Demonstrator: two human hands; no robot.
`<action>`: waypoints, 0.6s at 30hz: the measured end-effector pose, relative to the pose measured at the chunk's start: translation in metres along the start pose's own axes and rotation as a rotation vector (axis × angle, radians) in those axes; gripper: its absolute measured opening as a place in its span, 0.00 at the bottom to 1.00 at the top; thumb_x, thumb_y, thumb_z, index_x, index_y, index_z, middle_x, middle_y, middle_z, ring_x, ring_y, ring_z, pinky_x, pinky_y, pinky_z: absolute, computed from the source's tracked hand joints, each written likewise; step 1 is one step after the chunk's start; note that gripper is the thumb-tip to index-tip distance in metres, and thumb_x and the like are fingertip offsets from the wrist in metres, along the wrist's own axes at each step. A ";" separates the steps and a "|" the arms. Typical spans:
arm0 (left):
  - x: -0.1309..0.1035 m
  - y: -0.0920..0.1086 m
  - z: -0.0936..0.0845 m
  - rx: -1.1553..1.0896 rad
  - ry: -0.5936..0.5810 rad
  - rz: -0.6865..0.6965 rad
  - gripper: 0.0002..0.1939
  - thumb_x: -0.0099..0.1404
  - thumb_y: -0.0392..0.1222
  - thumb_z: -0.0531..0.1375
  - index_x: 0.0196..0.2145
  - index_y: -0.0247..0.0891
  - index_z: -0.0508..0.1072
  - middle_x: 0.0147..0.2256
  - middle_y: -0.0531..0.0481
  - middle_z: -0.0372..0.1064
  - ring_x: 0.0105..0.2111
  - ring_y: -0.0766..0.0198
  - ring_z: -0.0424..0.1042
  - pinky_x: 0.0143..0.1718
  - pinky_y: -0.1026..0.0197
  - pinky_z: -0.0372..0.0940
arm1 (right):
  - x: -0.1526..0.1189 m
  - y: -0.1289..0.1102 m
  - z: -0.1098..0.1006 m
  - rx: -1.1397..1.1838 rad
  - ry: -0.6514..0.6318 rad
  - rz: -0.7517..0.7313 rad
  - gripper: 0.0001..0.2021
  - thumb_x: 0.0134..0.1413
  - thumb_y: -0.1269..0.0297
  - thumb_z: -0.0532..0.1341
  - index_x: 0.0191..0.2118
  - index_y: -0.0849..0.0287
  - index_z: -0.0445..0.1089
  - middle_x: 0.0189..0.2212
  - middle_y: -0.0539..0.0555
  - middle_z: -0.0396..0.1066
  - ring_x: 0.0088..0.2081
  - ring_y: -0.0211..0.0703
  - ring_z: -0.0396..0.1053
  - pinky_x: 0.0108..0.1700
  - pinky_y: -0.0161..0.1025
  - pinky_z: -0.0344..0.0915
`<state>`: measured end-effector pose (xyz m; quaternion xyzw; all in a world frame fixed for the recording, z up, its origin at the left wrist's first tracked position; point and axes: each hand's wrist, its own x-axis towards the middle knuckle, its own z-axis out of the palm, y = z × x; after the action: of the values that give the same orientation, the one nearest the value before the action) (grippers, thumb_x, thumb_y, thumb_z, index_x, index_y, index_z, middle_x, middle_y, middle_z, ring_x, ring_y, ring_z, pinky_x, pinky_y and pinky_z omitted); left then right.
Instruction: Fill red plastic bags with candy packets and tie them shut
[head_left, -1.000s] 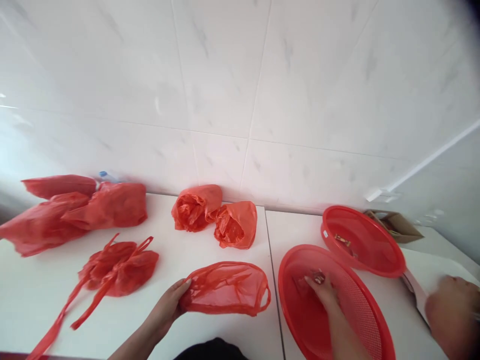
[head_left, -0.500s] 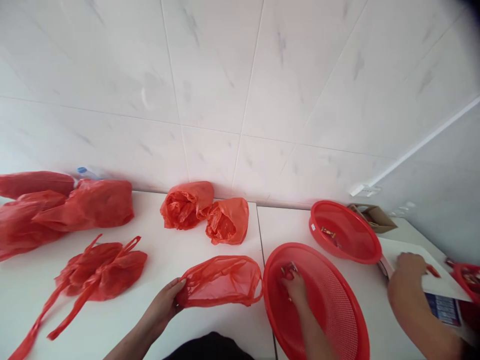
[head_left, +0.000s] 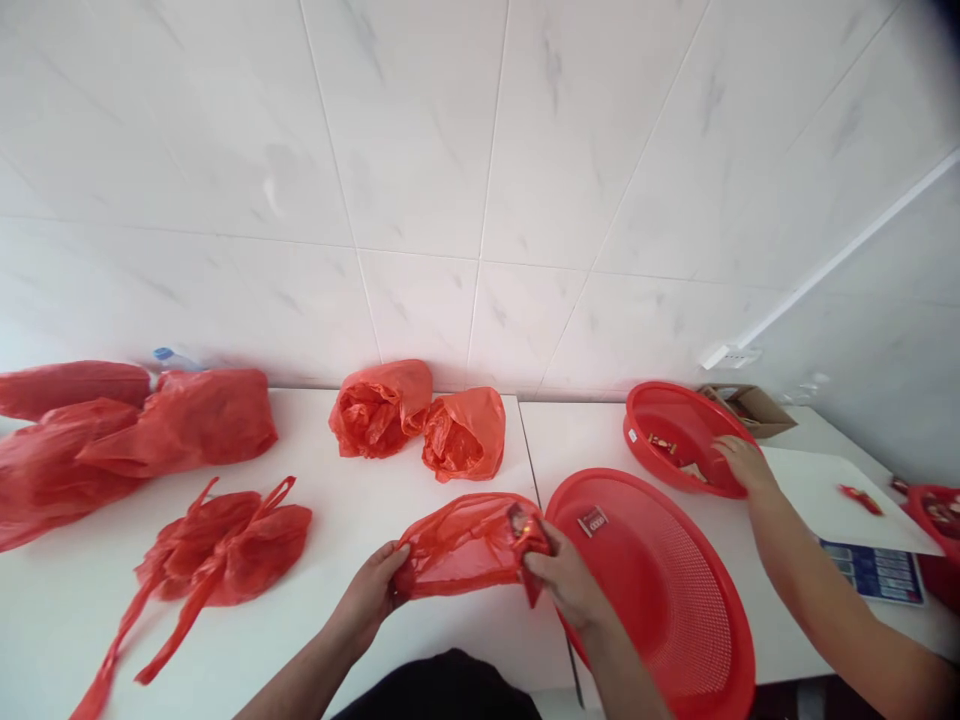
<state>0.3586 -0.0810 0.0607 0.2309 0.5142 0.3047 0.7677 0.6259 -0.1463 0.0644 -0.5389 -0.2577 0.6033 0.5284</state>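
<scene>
My left hand [head_left: 379, 588] pinches the left edge of a red plastic bag [head_left: 461, 545], whose mouth gapes toward me above the white table. At the bag's right side, my right hand [head_left: 566, 575] is closed on small wrapped candies [head_left: 528, 538] with red, shiny wrappers; how many I cannot tell. Close on the right stands a large red plastic basket [head_left: 652, 600] with a perforated wall. One flat dark-red packet [head_left: 592, 520] with white lettering lies inside it.
Behind it, another person's hand [head_left: 739, 462] reaches into a second red basket [head_left: 694, 420] holding a few wrapped sweets. A scale [head_left: 877, 575] under a white board stands right. Red bags [head_left: 217, 545] lie left, with rolled bags [head_left: 465, 435] by the wall and a cardboard box [head_left: 757, 410] behind.
My right hand has come up out of the large basket with candies and moved left to the bag's mouth. The other person's hand has gone from the white board into the second basket.
</scene>
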 end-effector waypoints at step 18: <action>-0.003 -0.008 -0.004 0.168 0.079 0.139 0.25 0.56 0.57 0.61 0.46 0.39 0.65 0.32 0.52 0.68 0.28 0.64 0.69 0.32 0.59 0.66 | -0.002 0.020 -0.068 -0.752 0.629 -0.013 0.27 0.43 0.57 0.58 0.53 0.54 0.64 0.48 0.61 0.66 0.48 0.58 0.66 0.45 0.48 0.61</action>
<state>0.3563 -0.0884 0.0557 0.3174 0.5505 0.3217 0.7019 0.6810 -0.1721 0.0280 -0.8469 -0.2891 0.2731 0.3529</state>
